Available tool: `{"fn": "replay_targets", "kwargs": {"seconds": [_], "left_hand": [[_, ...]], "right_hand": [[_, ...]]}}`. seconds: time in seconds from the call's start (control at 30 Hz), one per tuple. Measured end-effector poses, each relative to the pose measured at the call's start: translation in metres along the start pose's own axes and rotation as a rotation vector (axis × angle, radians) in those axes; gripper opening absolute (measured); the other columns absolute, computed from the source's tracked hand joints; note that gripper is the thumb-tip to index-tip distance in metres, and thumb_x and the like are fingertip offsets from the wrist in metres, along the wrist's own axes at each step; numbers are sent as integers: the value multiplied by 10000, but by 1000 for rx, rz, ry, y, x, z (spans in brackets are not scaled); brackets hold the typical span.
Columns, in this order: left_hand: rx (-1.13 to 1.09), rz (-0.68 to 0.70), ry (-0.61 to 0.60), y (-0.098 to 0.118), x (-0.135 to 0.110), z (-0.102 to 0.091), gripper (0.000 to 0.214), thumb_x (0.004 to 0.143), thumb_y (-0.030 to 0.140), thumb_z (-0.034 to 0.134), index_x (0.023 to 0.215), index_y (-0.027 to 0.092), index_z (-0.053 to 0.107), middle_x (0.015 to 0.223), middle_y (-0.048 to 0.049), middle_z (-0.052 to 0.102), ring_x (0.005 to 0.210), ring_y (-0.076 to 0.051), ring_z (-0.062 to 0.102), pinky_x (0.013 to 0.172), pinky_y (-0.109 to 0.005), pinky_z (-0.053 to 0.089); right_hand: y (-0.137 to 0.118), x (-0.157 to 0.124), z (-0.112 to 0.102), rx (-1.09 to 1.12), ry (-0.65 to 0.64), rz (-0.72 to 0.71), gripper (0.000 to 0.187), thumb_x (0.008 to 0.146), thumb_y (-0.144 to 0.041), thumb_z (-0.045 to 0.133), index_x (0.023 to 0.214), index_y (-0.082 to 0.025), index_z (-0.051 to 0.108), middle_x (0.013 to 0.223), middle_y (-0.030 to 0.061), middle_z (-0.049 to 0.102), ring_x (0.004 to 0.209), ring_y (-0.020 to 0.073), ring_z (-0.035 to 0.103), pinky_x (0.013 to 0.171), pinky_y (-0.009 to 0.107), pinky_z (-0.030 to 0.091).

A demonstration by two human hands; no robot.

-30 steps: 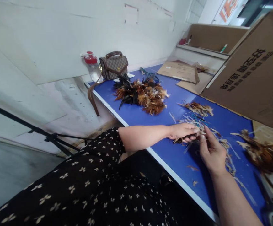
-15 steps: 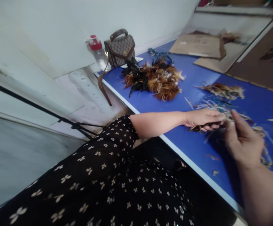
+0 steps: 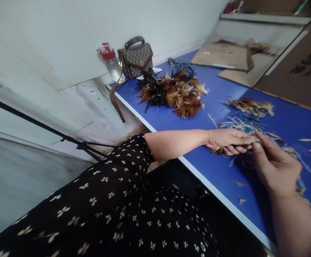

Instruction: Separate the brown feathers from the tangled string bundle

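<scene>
My left hand (image 3: 229,140) rests on the blue table (image 3: 171,123) with its fingers curled round a small bunch of brown feathers (image 3: 217,150). My right hand (image 3: 275,166) meets it from the right, thumb and fingers pinched at the end of that bunch. Just behind both hands lies a loose heap of pale strips and feather stems (image 3: 245,125).
A large pile of orange, brown and black feathers (image 3: 175,93) lies further back. A patterned handbag (image 3: 135,57) and a red-capped bottle (image 3: 110,62) stand at the table's far corner. Flat cardboard (image 3: 222,56) and a big box (image 3: 302,75) are at the right. A black tripod leg (image 3: 50,132) crosses the left.
The view has shifted so the table sits higher and more to the right. Both hands stay together at the feather bunch, with little movement between them.
</scene>
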State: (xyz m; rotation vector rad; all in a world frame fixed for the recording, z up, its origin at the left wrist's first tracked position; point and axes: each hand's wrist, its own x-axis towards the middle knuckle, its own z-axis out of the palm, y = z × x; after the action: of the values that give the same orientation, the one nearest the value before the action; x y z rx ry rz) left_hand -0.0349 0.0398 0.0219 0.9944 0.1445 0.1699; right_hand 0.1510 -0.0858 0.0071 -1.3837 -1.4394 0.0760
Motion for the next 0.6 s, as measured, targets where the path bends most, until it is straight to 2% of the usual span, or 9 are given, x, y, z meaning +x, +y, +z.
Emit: {"fn": "replay_targets", "kwargs": {"seconds": [0.17, 0.33, 0.53, 0.6], "left_hand": [[30, 9, 4, -1, 2, 0, 512, 874, 484, 1047, 972, 220, 620, 757, 71, 488, 543, -47, 372, 506, -150, 321], [47, 14, -8, -3, 4, -1, 475, 929, 494, 1003, 986, 213, 624, 753, 65, 505, 542, -51, 372, 504, -152, 310], [40, -9, -26, 0, 0, 0, 519, 894, 554, 1022, 954, 216, 633, 724, 66, 477, 533, -54, 344, 502, -162, 299], [53, -46, -33, 3, -3, 2, 517, 908, 589, 1001, 937, 208, 652, 714, 67, 448, 530, -55, 321, 498, -170, 301]], "right_hand": [[6, 1, -1, 1, -68, -56, 468, 1090, -560, 792, 1459, -287, 885, 1385, 143, 883, 1206, 321, 895, 1164, 516, 707], [7, 1, -3, -4, -113, -60, 397, 1112, -539, 769, 1412, -313, 897, 1398, 102, 884, 1215, 294, 890, 1181, 514, 704], [13, 1, -7, 17, -141, -12, 544, 1099, -560, 794, 1574, -295, 802, 1418, 108, 879, 1204, 270, 893, 1153, 470, 717], [14, 2, -10, 33, -172, -4, 516, 1078, -587, 814, 1509, -303, 845, 1409, 103, 883, 1218, 278, 891, 1159, 473, 714]]}}
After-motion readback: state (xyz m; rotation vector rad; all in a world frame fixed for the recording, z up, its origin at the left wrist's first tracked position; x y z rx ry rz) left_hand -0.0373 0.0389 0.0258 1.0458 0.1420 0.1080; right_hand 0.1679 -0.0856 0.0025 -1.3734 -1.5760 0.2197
